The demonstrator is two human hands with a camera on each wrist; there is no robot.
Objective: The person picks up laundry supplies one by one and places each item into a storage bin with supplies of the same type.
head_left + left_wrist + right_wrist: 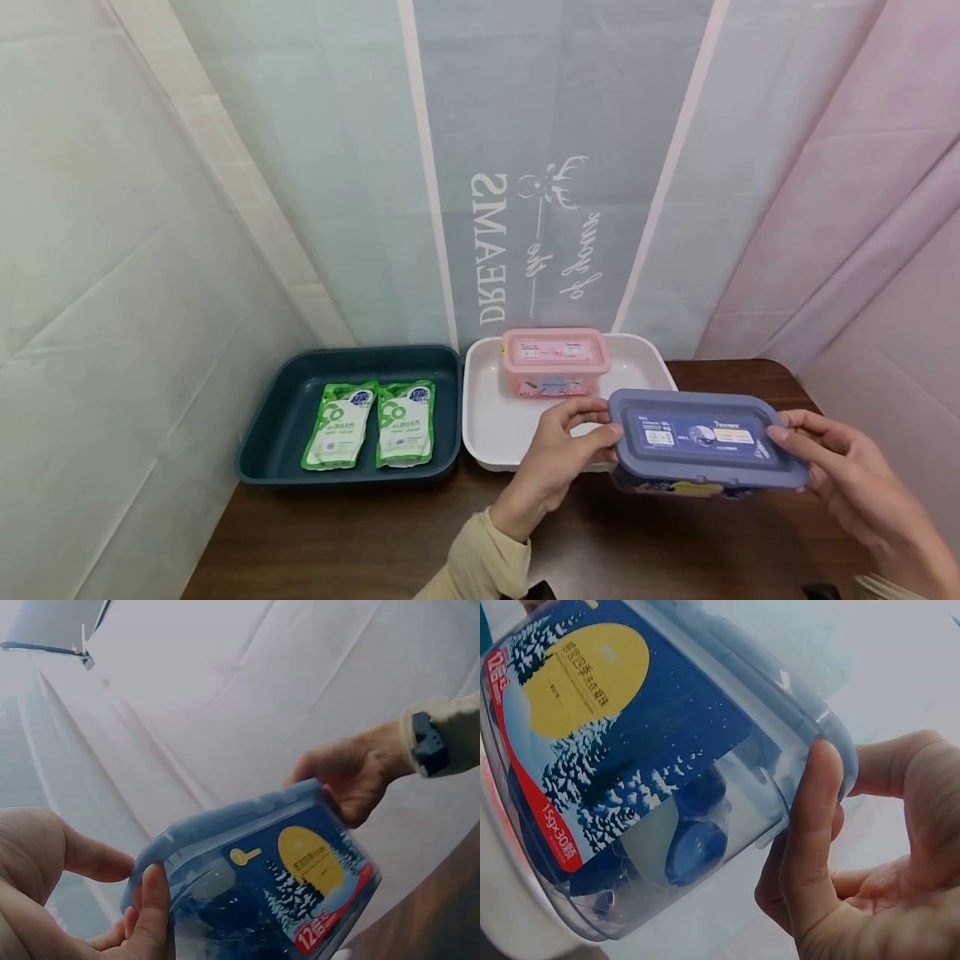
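Note:
A blue-lidded clear box of laundry pods is held between my two hands, above the table at the right. My left hand grips its left end, thumb on the lid. At the other end my right hand pinches the lid's edge, thumb on top. The right wrist view shows dark blue pods inside the box and a snowy-tree label with a yellow circle. A pink box of similar shape stands at the back of the white tray, just beyond my left hand.
To the left of the white tray sits a dark green tray, with two green-and-white detergent pouches lying side by side in it. Both trays stand on a brown wooden table. Fabric curtains enclose the back and sides.

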